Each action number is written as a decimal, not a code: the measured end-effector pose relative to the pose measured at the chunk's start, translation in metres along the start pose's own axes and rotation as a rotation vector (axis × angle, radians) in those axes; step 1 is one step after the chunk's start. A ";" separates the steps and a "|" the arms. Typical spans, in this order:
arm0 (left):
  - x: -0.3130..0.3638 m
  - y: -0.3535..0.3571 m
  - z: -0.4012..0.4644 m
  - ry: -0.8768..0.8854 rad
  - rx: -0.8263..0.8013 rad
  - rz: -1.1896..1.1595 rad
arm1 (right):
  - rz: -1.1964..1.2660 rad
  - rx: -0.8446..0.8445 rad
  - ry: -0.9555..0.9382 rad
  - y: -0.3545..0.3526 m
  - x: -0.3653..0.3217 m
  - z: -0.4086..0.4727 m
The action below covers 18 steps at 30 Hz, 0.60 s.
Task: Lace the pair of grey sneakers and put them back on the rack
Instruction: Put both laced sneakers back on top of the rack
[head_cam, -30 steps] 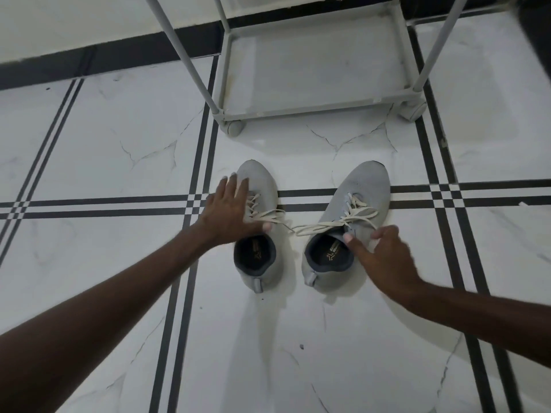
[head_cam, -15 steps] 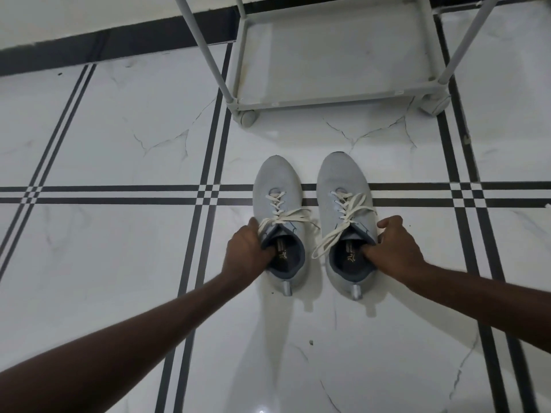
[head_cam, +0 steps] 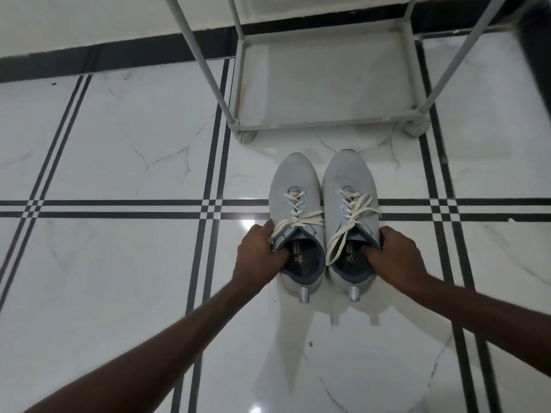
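Observation:
Two grey sneakers with cream laces stand side by side on the floor, toes pointing at the rack. My left hand (head_cam: 258, 254) grips the collar of the left sneaker (head_cam: 295, 186), thumb inside the opening. My right hand (head_cam: 395, 254) grips the collar of the right sneaker (head_cam: 347, 177) the same way. Both shoes are laced, with loose lace ends draped over the tongues. The white rack (head_cam: 325, 122) stands just beyond the toes, its bottom shelf bare.
The floor is glossy white marble tile with black double stripes (head_cam: 119, 208). A dark skirting band (head_cam: 119, 55) runs along the wall behind. The rack's slanted poles (head_cam: 199, 46) and small feet (head_cam: 246, 137) frame the low shelf.
The splayed shoes were pulled together and set parallel. Both hands went from lying on the laces to gripping the collars. The view shifted so the pair sits nearer the rack.

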<state>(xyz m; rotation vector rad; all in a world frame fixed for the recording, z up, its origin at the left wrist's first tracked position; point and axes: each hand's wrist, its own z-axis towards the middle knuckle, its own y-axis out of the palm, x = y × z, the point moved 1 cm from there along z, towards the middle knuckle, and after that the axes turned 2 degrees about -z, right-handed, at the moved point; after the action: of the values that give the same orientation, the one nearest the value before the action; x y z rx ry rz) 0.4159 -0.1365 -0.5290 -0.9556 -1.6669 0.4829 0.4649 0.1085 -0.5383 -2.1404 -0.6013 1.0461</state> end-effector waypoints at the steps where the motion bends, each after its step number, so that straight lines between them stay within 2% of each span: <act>1: 0.010 -0.011 -0.005 0.016 -0.001 -0.012 | 0.014 0.016 -0.010 -0.012 -0.007 -0.007; 10: 0.104 -0.145 -0.054 0.075 -0.024 -0.073 | 0.076 0.080 -0.058 -0.146 -0.103 -0.088; 18: 0.222 -0.302 -0.070 0.113 0.045 -0.149 | 0.097 0.185 -0.056 -0.293 -0.229 -0.140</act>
<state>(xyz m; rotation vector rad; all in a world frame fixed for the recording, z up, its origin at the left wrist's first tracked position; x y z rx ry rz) 0.3615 -0.1503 -0.1515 -0.8041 -1.6044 0.3583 0.4157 0.1051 -0.1440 -2.0006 -0.4121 1.1708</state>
